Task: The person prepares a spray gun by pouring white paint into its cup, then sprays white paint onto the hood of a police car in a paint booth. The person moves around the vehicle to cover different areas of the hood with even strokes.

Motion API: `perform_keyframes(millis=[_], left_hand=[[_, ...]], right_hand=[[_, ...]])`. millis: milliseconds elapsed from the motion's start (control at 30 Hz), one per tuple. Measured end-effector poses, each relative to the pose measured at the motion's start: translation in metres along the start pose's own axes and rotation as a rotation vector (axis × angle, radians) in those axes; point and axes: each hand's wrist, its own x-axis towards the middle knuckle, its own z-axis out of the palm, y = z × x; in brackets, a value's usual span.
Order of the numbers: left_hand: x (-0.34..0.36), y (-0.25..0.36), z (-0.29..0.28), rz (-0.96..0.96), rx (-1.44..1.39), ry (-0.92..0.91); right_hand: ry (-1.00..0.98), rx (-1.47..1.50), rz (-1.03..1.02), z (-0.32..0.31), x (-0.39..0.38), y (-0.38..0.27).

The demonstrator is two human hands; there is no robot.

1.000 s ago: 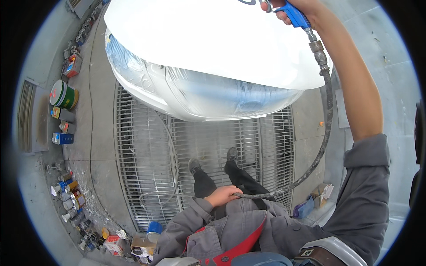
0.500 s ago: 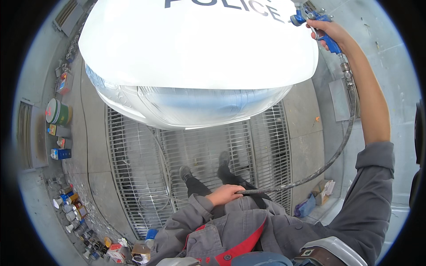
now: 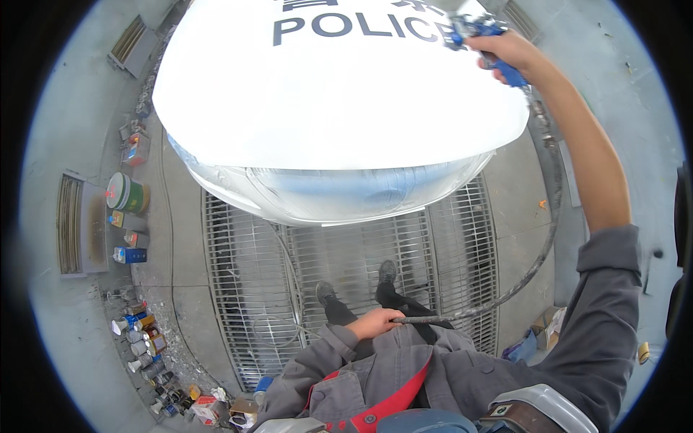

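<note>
Where the left hand [image 3: 377, 322] closes around the hose [image 3: 505, 296] at the waist, the line is dark, grimy and mottled with pale specks, curving up to the right. Beyond, crinkled clear film [image 3: 354, 189] wraps the vehicle's rounded end beneath a bright white panel [image 3: 325, 115]. Worn metal couplings [image 3: 543, 123] lead to the right hand [image 3: 509, 52], clamped on the blue handle of a spray gun [image 3: 473, 30]; its blue-and-silver head, slightly blurred, overlaps the panel's dark lettering [image 3: 360, 25] in view.

I see pale grey walls [image 3: 47, 317] on my cam, slatted vents [image 3: 70, 225] on L one, conc. flr [image 3: 518, 198] w/ metal grating [image 3: 231, 270] set in.
</note>
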Motion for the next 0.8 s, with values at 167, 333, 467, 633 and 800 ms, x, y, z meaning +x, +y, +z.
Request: perform_keyframes(millis=[167,333,467,633,800], left_hand=[[-0.041,-0.012,-0.009,0.035,0.036,0.058],[-0.068,-0.008,-0.012,0.014,0.044,0.113],[-0.070,0.001,-0.012,0.005,-0.016,0.151],[-0.033,0.016,-0.013,0.035,0.020,0.161],[0.036,0.039,-0.014,0.008,0.060,0.090]], right_hand=[[-0.185,0.157,-0.218,0.100,0.002,-0.099],[-0.564,0.486,-0.168,0.147,0.044,-0.158],[-0.412,0.410,-0.248,0.152,0.035,-0.158],[-0.292,0.254,-0.196,0.082,0.045,-0.086],[-0.247,0.184,-0.012,-0.020,0.055,0.006]])
